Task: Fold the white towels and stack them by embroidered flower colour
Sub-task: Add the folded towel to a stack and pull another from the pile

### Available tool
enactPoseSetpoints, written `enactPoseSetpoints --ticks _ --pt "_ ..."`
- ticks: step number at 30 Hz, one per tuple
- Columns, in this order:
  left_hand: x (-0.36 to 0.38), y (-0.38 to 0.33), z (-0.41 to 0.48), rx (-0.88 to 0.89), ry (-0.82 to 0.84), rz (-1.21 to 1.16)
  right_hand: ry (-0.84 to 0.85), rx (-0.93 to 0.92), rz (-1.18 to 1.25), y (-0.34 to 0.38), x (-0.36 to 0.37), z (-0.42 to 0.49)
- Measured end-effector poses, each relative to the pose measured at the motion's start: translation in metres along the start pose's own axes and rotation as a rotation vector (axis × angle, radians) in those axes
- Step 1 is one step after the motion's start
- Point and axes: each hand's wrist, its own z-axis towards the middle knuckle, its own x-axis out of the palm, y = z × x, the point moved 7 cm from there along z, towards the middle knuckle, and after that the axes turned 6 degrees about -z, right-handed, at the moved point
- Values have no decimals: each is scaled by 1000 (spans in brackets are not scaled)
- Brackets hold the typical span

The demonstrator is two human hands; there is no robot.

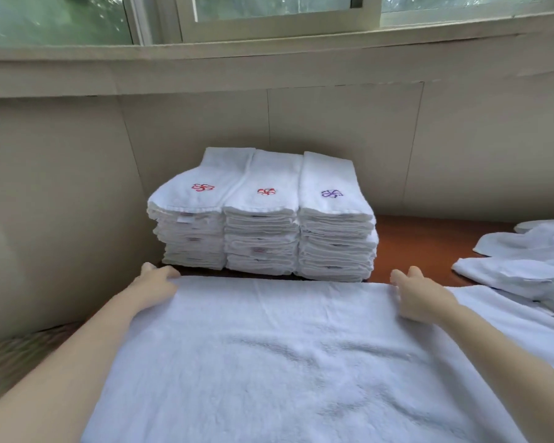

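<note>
A white towel [282, 353] lies spread flat in front of me, its far edge just short of the stacks. My left hand [155, 281] grips its far left corner. My right hand [416, 294] holds the far edge near the right corner, fingers curled onto the cloth. Behind the towel stand three stacks of folded white towels: the left stack [192, 219] and the middle stack [263, 225] show red embroidered flowers on top, and the right stack [336, 228] shows a purple flower. No embroidery shows on the spread towel.
Loose unfolded white towels [522, 266] lie in a heap at the right, one showing blue stitching. A brown wooden table [422, 244] shows between the heap and the stacks. A beige wall and window sill rise close behind the stacks.
</note>
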Motion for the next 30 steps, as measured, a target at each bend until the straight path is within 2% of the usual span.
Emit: enactPoseSetpoints --ticks 3,6,8,11,13,14,18,23,27,30 --pt "-7 -9 1 17 70 38 67 6 -53 -1 -9 -3" --pt "-15 -14 0 90 22 108 -15 27 -115 -7 -19 -5" --pt "-25 -13 -1 111 -129 50 -128 100 -30 -16 -30 -8" --pt "-48 -17 -9 110 -465 -86 -378 176 192 -31 -56 -12" --pt "-61 -29 -14 135 -584 -221 -506 159 276 -36 -78 -13" --pt "-65 -36 -16 153 -602 -289 -519 157 311 -38 -87 -12" --pt "-72 -44 -29 220 -607 -422 -450 174 401 -45 -90 -24" --pt "-48 -4 -82 230 -661 -481 -536 203 485 -49 -33 -92" --pt "-18 32 -115 237 -490 -362 -325 150 382 -50 12 -115" --pt "-8 40 -129 215 -352 -259 -323 150 354 -47 11 -124"
